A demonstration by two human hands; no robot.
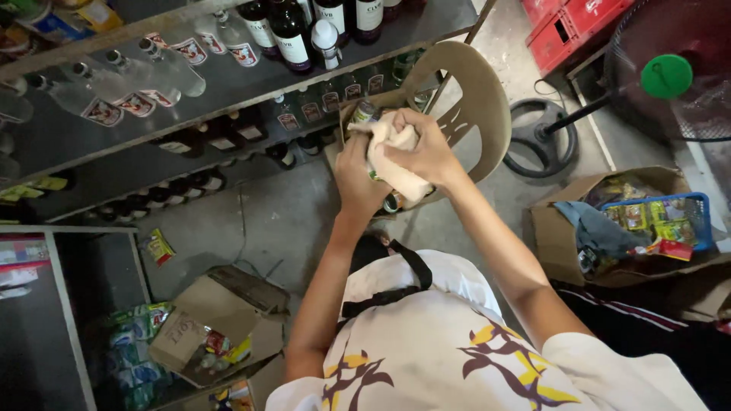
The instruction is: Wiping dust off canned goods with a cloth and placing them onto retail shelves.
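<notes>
Both hands met above the chair (pixel 480 99), a beige plastic one standing on the concrete floor (pixel 282 221) beside the shelves (pixel 221 91). The left hand (pixel 358 179) was closed around a bottle (pixel 364 113), gripping its body from below; only the cap end and a strip of green showed past the fingers. The right hand (pixel 426 148) was closed on a cream cloth (pixel 396 160), pressing it flat against the bottle's side. Cloth and bottle were touching, held between the two palms, just in front of the chair's backrest.

On the upper shelf, clear bottles (pixel 129 87) lay on their sides and dark bottles (pixel 293 34) stood upright at the back edge. A lower shelf held rows of small dark bottles, partly in shadow. A torn cardboard box (pixel 209 320) lay open on the floor to the left, with green packets (pixel 133 335) beside it. To the right sat a second box (pixel 560 236) with a blue basket (pixel 697 221) of packets resting in it. A fan base (pixel 541 137) stood behind the chair, and a red crate (pixel 567 30) sat further back.
</notes>
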